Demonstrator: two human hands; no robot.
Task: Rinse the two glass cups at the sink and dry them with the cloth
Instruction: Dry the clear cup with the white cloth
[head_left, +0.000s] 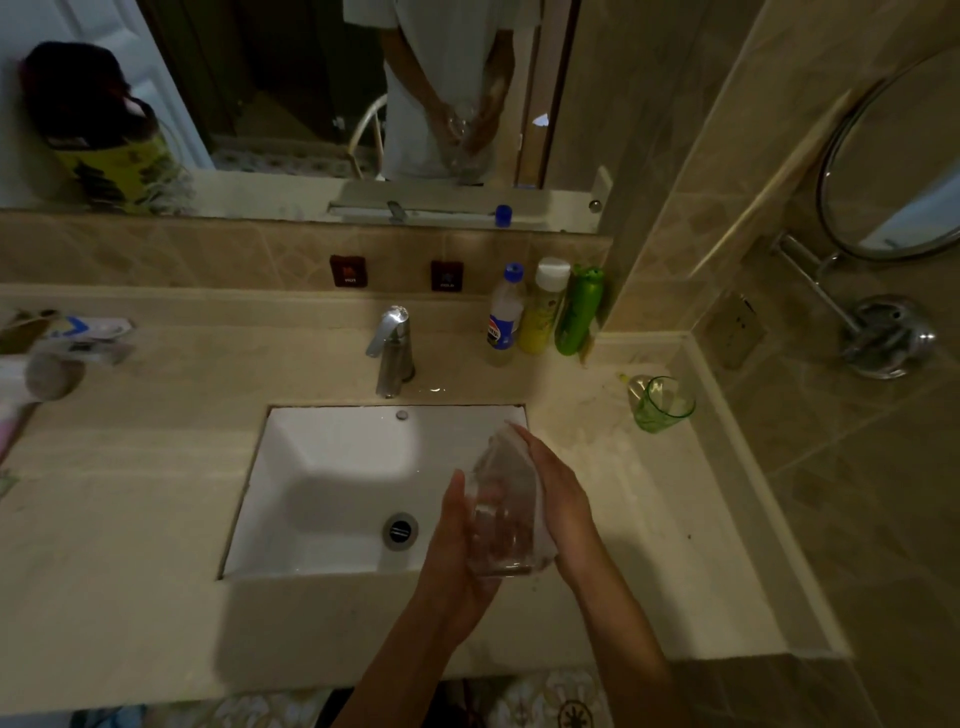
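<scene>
Lower centre-right of frame, over the sink's right edge: clear glass cup held between both hands. Left hand fingers curl round its side; right hand presses a pale cloth vs. it, fingers straight. Glass likely wet, slick, fragile — grip the wall, not the rim. Cloth mostly hidden behind glass. Green cup sits on counter, upper right.

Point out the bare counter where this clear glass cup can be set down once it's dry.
Bare beige counter lies left of the white sink, and right of it in front of the green glass cup. Crowded: the back corner with three plastic bottles, and the far left edge with toiletries.
</scene>
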